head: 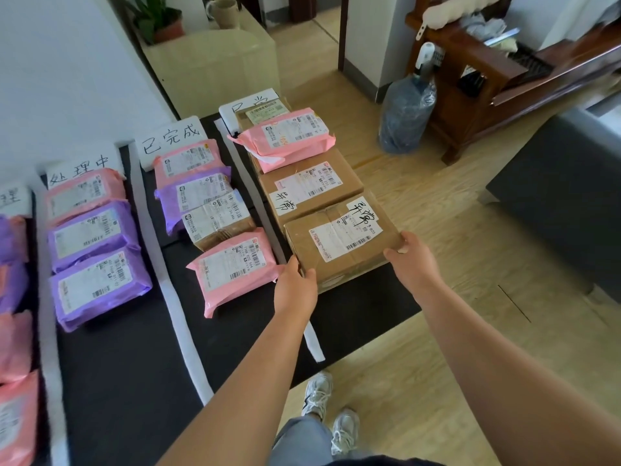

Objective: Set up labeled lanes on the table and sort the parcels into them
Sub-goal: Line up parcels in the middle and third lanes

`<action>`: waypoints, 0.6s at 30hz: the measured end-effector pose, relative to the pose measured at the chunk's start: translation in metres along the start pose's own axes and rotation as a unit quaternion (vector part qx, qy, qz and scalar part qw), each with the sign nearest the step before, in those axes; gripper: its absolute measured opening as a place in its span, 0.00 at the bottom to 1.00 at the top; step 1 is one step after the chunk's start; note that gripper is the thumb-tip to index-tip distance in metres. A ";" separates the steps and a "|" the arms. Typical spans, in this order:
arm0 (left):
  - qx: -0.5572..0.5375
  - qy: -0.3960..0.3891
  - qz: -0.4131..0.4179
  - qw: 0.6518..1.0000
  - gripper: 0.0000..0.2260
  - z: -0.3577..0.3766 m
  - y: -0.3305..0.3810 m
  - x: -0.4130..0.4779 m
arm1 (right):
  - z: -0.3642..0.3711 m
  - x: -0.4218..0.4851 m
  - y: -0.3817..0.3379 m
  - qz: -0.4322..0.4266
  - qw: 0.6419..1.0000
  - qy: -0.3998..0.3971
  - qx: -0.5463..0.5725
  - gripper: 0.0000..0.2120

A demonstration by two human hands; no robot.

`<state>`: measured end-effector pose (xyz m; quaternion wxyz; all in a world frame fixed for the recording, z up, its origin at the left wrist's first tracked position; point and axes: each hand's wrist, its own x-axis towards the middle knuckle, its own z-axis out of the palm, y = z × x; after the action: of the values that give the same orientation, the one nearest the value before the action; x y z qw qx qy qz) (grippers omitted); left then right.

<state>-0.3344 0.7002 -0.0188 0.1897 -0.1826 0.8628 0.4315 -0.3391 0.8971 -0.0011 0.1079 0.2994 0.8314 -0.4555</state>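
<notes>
Both hands hold a brown box (339,240) at the near end of the right lane.
The left hand (295,285) grips its near left corner, the right hand (413,260) its near right corner, fingers curled round. It sits on the black table (363,311), right by the table's side edge. A push too far right could tip it onto the floor; a slide left could shove the white strip (314,346) out of line.

A white wall (67,79) meets pale wood-plank floor (437,348). A cream cabinet (215,68) carries a potted plant (158,21). A water jug (406,119) stands beside a dark wooden bench (477,92).
</notes>
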 end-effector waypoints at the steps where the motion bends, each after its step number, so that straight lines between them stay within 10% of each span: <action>1: -0.001 0.000 -0.001 1.000 0.25 0.001 0.000 -0.001 | 0.000 0.001 0.001 -0.001 1.000 0.002 0.001 0.26; 18: 0.004 0.083 0.051 0.995 0.27 -0.019 -0.002 -0.048 | 0.002 -0.046 -0.014 -0.095 0.994 0.044 -0.022 0.28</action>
<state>-0.2952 0.6916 0.0139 0.0958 -0.1727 0.8856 0.4204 -0.3108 0.8715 0.0283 0.0344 0.2362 0.8698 -0.4317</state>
